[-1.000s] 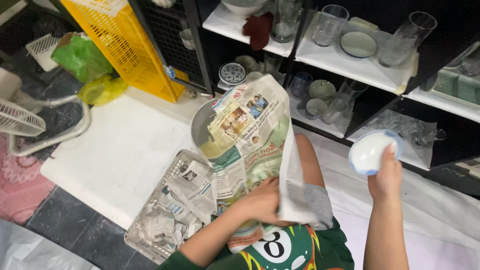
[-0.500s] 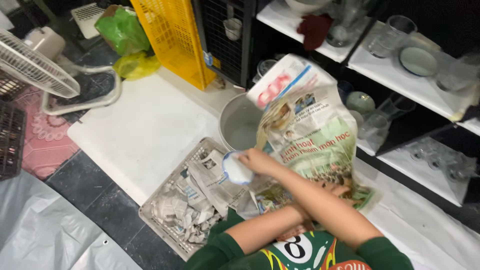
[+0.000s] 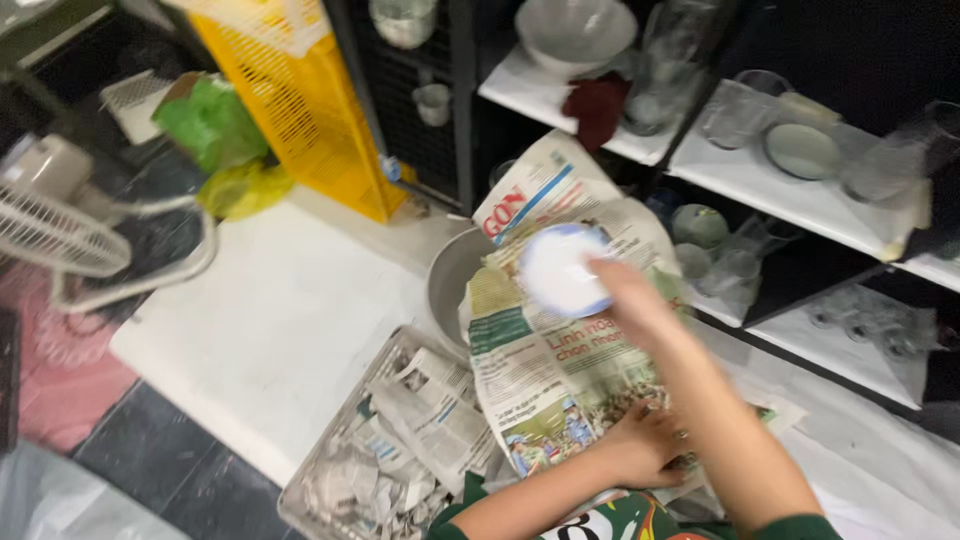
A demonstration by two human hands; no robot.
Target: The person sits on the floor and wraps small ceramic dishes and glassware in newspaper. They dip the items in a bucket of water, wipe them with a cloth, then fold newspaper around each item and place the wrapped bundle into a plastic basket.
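Bowl (image 3: pixel 562 270) and newspaper (image 3: pixel 570 350) are now together; half a second ago the small white bowl with the blue rim was low at 8 o'clock of the paper, over the basket, and now it is up over the middle of the big sheet, at about 12 o'clock of the person's body; it looks like the bowl is being set on the paper, so the wrapping may be about to start.

Right hand (image 3: pixel 620 295) holds the bowl at its 4 o'clock edge; the fingers are curled on the rim; the hand is blurry, so I cannot tell just how tight it grips; the forearm runs from 5 o'clock up to the bowl, and it crosses over the other arm.

Left hand (image 3: pixel 645 450) lies flat on the low edge of the newspaper at 6 o'clock; the fingers are spread and press the sheet down; it holds nothing else.

Newspaper drapes over a grey metal pot (image 3: pixel 450 285), which peeks out at 9 o'clock of the sheet; a white basket (image 3: pixel 345 465) full of crumpled paper sits at 7 o'clock, just beside the sheet; all rest on a white surface (image 3: pixel 270 330); shelves (image 3: pixel 790 180) with glasses and dishes stand at 1 o'clock; a yellow crate (image 3: pixel 300 100) leans at 11 o'clock.
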